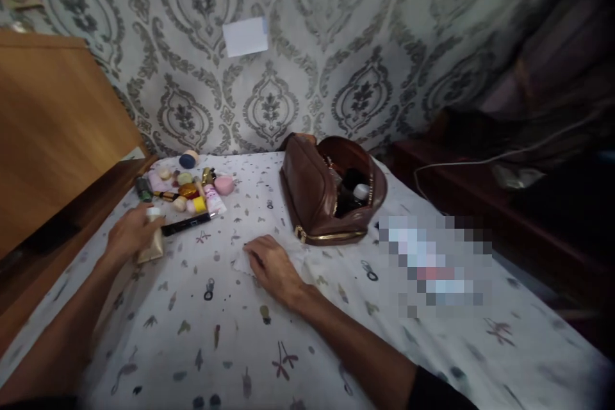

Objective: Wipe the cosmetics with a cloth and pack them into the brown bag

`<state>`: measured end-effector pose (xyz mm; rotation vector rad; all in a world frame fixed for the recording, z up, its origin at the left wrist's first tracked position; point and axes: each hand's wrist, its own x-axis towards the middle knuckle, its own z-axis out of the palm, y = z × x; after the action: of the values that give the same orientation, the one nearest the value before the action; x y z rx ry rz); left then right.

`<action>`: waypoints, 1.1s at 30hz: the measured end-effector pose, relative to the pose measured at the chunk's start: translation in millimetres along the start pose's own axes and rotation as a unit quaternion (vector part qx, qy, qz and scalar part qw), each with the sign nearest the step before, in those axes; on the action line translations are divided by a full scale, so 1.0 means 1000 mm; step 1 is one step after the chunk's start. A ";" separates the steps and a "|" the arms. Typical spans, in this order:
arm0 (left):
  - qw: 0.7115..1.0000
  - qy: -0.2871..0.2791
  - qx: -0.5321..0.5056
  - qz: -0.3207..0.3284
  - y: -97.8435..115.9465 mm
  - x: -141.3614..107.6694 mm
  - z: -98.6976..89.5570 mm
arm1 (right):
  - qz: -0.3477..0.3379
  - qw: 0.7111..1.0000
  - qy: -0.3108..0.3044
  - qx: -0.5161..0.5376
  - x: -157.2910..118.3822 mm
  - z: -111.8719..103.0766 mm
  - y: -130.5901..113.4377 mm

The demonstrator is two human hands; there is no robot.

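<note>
My left hand [132, 232] is closed around a beige squeeze tube [152, 247] with a white cap, at the near edge of a group of cosmetics. A long black box [186, 224] lies just to the right of that hand. Palm down on the sheet, my right hand [273, 266] has its fingers curled over a thin white tissue [243, 262], whose edge shows on the left. Beyond my right hand stands a brown leather bag [310, 189], its top unzipped; a white-capped bottle [360, 193] and dark things show inside.
Small cosmetics, among them a pink round case [223, 185], a pink-and-white tube [214, 198] and a navy round item [187, 160], lie at the back left. A wooden panel [57, 128] borders the left. A blurred-out item [432, 262] lies on the printed sheet [230, 346] at right.
</note>
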<state>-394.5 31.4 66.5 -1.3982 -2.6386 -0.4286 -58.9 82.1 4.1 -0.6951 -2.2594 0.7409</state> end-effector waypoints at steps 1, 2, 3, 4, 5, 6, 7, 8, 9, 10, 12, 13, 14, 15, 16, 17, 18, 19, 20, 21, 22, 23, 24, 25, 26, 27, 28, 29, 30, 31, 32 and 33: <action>0.998 0.026 -0.052 0.012 0.006 -0.003 -0.006 | 0.003 1.000 0.002 0.006 0.000 -0.001 -0.001; 0.992 0.037 -0.119 0.020 0.015 -0.008 -0.013 | 0.002 1.000 0.005 0.017 0.000 -0.003 -0.002; 0.980 0.027 -0.196 0.028 0.026 -0.015 -0.021 | 0.000 0.999 0.013 0.033 -0.001 -0.005 -0.004; 0.961 0.002 -0.274 0.034 0.041 -0.023 -0.028 | -0.005 0.998 0.023 0.053 -0.002 -0.007 -0.006; 0.941 -0.032 -0.335 0.033 0.057 -0.031 -0.034 | -0.008 0.996 0.032 0.077 -0.003 -0.010 -0.009; 0.922 -0.058 -0.382 0.032 0.074 -0.040 -0.039 | -0.008 0.994 0.040 0.105 -0.004 -0.013 -0.011; 0.904 -0.081 -0.419 0.034 0.092 -0.049 -0.041 | -0.004 0.990 0.044 0.136 -0.005 -0.015 -0.014; 0.888 -0.101 -0.446 0.039 0.109 -0.057 -0.042 | 0.003 0.985 0.042 0.169 -0.005 -0.018 -0.017; 0.874 -0.126 -0.466 0.050 0.124 -0.064 -0.040 | 0.014 0.978 0.036 0.203 -0.005 -0.020 -0.019; 0.863 -0.139 -0.482 0.056 0.138 -0.070 -0.037 | 0.027 0.971 0.027 0.238 -0.005 -0.022 -0.022; 0.841 -0.162 -0.511 0.070 0.159 -0.079 -0.027 | 0.059 0.946 0.008 0.319 -0.004 -0.024 -0.026; 0.831 -0.165 -0.526 0.077 0.165 -0.081 -0.022 | 0.079 0.929 0.004 0.362 -0.003 -0.025 -0.028; 0.819 -0.164 -0.544 0.082 0.170 -0.083 -0.017 | 0.100 0.909 0.007 0.404 -0.002 -0.026 -0.029; 0.808 -0.156 -0.562 0.085 0.172 -0.086 -0.011 | 0.120 0.889 0.017 0.442 -0.001 -0.028 -0.029; 0.799 -0.145 -0.576 0.087 0.173 -0.088 -0.006 | 0.137 0.870 0.036 0.472 0.000 -0.030 -0.029; 0.799 -0.136 -0.579 0.092 0.173 -0.092 -0.002 | 0.150 0.855 0.058 0.494 0.001 -0.032 -0.028; 0.807 -0.134 -0.565 0.106 0.172 -0.097 0.003 | 0.159 0.845 0.082 0.504 0.002 -0.035 -0.026; 0.823 -0.138 -0.534 0.136 0.170 -0.102 0.008 | 0.165 0.840 0.106 0.506 0.002 -0.039 -0.024; 0.841 -0.146 -0.488 0.184 0.169 -0.110 0.013 | 0.169 0.839 0.126 0.502 0.002 -0.042 -0.021; 0.856 -0.149 -0.431 0.243 0.167 -0.117 0.019 | 0.172 0.840 0.141 0.495 0.001 -0.044 -0.019; 0.864 -0.145 -0.371 0.307 0.166 -0.125 0.024 | 0.174 0.842 0.151 0.487 -0.001 -0.046 -0.016; 0.866 -0.134 -0.315 0.366 0.165 -0.133 0.030 | 0.176 0.845 0.157 0.481 -0.002 -0.046 -0.014; 0.863 -0.118 -0.269 0.412 0.164 -0.139 0.035 | 0.180 0.845 0.163 0.476 -0.004 -0.046 -0.012; 0.860 -0.103 -0.236 0.441 0.164 -0.143 0.039 | 0.184 0.845 0.168 0.473 -0.005 -0.045 -0.010; 0.858 -0.096 -0.217 0.455 0.164 -0.145 0.043 | 0.188 0.845 0.173 0.469 -0.007 -0.044 -0.009; 0.860 -0.094 -0.214 0.454 0.164 -0.145 0.044 | 0.193 0.845 0.180 0.465 -0.008 -0.042 -0.008; 0.864 -0.095 -0.222 0.442 0.164 -0.143 0.044 | 0.197 0.846 0.187 0.460 -0.009 -0.041 -0.007; 0.870 -0.096 -0.239 0.422 0.164 -0.139 0.042 | 0.201 0.845 0.192 0.456 -0.010 -0.040 -0.006; 0.877 -0.090 -0.259 0.395 0.164 -0.135 0.038 | 0.204 0.846 0.197 0.452 -0.011 -0.039 -0.005; 0.886 -0.077 -0.281 0.362 0.164 -0.131 0.032 | 0.206 0.846 0.203 0.447 -0.011 -0.038 -0.005; 0.894 -0.055 -0.303 0.326 0.165 -0.128 0.026 | 0.209 0.846 0.209 0.444 -0.011 -0.037 -0.004; 0.899 -0.031 -0.323 0.295 0.167 -0.127 0.021 | 0.211 0.845 0.212 0.443 -0.011 -0.036 -0.004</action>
<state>-184.7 26.4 48.2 -2.3082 -1.9996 -1.2471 -27.2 83.8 24.5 -0.7728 -1.1489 1.5221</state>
